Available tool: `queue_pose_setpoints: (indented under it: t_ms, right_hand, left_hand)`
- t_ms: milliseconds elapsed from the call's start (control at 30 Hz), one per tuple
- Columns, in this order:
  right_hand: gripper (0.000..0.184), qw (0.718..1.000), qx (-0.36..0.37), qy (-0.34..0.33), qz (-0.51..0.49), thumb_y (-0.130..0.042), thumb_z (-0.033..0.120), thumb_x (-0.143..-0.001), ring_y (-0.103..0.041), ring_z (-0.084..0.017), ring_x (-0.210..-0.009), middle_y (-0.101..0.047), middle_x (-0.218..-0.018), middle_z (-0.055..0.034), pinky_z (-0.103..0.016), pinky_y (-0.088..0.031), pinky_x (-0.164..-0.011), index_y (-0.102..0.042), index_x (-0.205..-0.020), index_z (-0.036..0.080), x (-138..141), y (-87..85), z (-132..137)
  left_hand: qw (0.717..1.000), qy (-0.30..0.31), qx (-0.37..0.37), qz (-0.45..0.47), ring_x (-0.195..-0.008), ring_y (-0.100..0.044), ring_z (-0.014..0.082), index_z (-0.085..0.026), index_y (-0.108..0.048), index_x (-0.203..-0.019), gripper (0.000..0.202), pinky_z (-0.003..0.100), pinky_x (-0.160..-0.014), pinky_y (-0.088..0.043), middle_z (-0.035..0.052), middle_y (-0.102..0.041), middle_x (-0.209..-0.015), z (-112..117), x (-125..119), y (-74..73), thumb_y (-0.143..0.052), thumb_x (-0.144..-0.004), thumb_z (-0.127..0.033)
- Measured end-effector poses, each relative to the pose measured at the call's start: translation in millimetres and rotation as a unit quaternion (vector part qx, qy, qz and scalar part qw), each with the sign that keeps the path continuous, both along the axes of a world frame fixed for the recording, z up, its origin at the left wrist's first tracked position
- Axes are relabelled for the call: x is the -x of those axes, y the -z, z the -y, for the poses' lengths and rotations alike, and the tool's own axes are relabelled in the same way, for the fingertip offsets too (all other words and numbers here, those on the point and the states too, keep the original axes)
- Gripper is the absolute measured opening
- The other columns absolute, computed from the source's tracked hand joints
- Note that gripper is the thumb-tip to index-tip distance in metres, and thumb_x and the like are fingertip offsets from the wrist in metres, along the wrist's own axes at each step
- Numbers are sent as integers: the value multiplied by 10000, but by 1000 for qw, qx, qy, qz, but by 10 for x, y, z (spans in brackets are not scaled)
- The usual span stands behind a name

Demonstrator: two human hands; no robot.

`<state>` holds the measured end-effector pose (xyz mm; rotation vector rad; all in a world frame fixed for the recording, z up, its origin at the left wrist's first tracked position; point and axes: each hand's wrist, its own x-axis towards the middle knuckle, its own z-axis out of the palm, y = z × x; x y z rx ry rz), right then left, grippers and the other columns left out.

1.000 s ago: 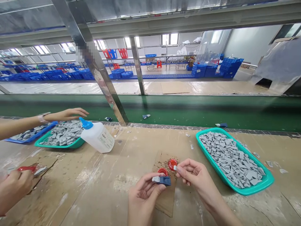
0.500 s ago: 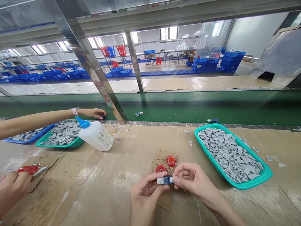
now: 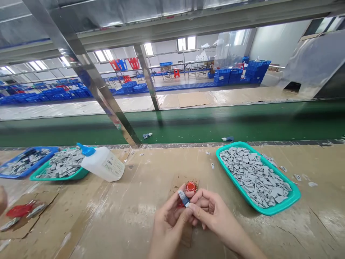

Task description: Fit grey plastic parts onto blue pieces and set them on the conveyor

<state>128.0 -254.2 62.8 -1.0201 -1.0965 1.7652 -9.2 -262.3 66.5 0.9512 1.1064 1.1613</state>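
Note:
A small dark-blue and grey plastic part [image 3: 184, 199] is pinched between my two hands, tilted with its pale end up to the left. My left hand [image 3: 171, 221] is closed round its left side. With thumb and fingers together, my right hand [image 3: 211, 210] grips the lower right end. Just behind the fingers, a red cap [image 3: 191, 186] stands on a stained piece of cardboard [image 3: 176, 180]. A second red cap is mostly hidden by my left hand.
To the right stands a green basket [image 3: 283, 212] of grey plastic pieces. On the left are a white bottle [image 3: 104, 163] with blue nozzle, another green basket [image 3: 79, 176] and a blue basket [image 3: 16, 176]. A green conveyor belt [image 3: 183, 126] carries two parts. A co-worker's hand [image 3: 2, 199] shows at the left edge.
The plastic part has turned from level to slanted in my fingers. The co-worker's arm has left the belt's edge. My view has shifted, and the parts on the belt appear further left.

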Motion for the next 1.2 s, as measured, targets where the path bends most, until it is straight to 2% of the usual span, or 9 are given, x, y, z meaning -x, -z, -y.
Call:
queue_pose_setpoints:
  t_ms: [100, 167, 267, 367, 433, 567, 767, 1033, 1200]
  right_hand:
    - [333, 996, -37, 36, 75, -530, 491, -832, -605, -156, -664, -673, -775, -66, -226, -406, -512, -579, -859, 164, -195, -42, -49]
    - [333, 969, -72, 143, 189, -508, 486, -841, -609, -179, -733, -678, -862, -70, -270, -444, -597, -592, -968, 189, -444, -43, -94]
    - [357, 846, -111, 319, 412, -496, 458, -833, -580, -230, -837, -659, -975, -65, -346, -441, -690, -570, -1105, 239, -903, 42, -163]
    - [328, 730, -179, 347, 561, -500, 416, -819, -502, -296, -965, -656, -971, -85, -416, -395, -800, -638, -1044, 222, -1256, 185, -245]
    - [306, 694, -202, 323, 610, -504, 384, -821, -472, -312, -974, -652, -949, -107, -424, -374, -819, -674, -1004, 207, -1349, 259, -312]
    - [275, 673, -154, 267, 672, -533, 332, -817, -476, -310, -895, -628, -865, -128, -405, -361, -749, -694, -995, 199, -1268, 314, -441]
    - [163, 640, -133, 275, 705, -541, 300, -823, -487, -286, -797, -611, -761, -104, -381, -346, -693, -670, -847, 203, -1134, 365, -516]
    - [123, 634, -142, 269, 711, -529, 249, -807, -493, -310, -805, -612, -783, -109, -399, -367, -665, -644, -788, 211, -1104, 452, -482]
    - [156, 651, -148, 290, 686, -545, 276, -806, -487, -313, -846, -628, -825, -116, -416, -390, -717, -668, -857, 194, -1141, 428, -449]
  left_hand:
    - [1000, 3, 14, 12, -1094, -588, 279, -185, -394, -1369, 713, 356, -896, -497, 158, -654, -1140, -103, -11, -49, -691, -733, -310]
    - [1000, -7, 23, 1, -1105, -584, 250, -217, -269, -1420, 774, 364, -955, -446, 147, -640, -1169, -229, 24, -125, -661, -762, -326]
    - [999, -18, -6, -38, -1135, -563, 223, -249, -244, -1416, 769, 369, -1012, -380, 127, -611, -1222, -549, 84, -269, -650, -770, -337]
    - [991, -11, -79, -103, -1126, -565, 210, -235, -271, -1401, 713, 386, -1019, -353, 117, -644, -1161, -1009, 64, -343, -624, -789, -327]
    - [978, -8, -128, -163, -1090, -582, 197, -211, -239, -1409, 667, 388, -1002, -362, 114, -659, -1108, -1353, -4, -315, -560, -831, -301]
    - [922, 13, -213, -324, -1013, -601, 189, -190, -112, -1438, 604, 377, -918, -416, 120, -636, -1110, -2013, -178, -117, -381, -899, -232]
    - [756, 130, -258, -587, -1006, -585, 252, -124, -171, -1432, 675, 361, -796, -450, 200, -594, -1125, -2704, -361, 255, -333, -790, 4]
    - [701, 149, -321, -619, -1105, -475, 274, -142, -510, -1231, 598, 409, -896, -389, 171, -538, -1152, -3062, -570, 478, -402, -688, 81]
    - [694, 149, -363, -603, -1208, -361, 321, -166, -582, -1134, 316, 476, -979, -307, 171, -495, -1205, -2997, -829, 477, -485, -861, -292]
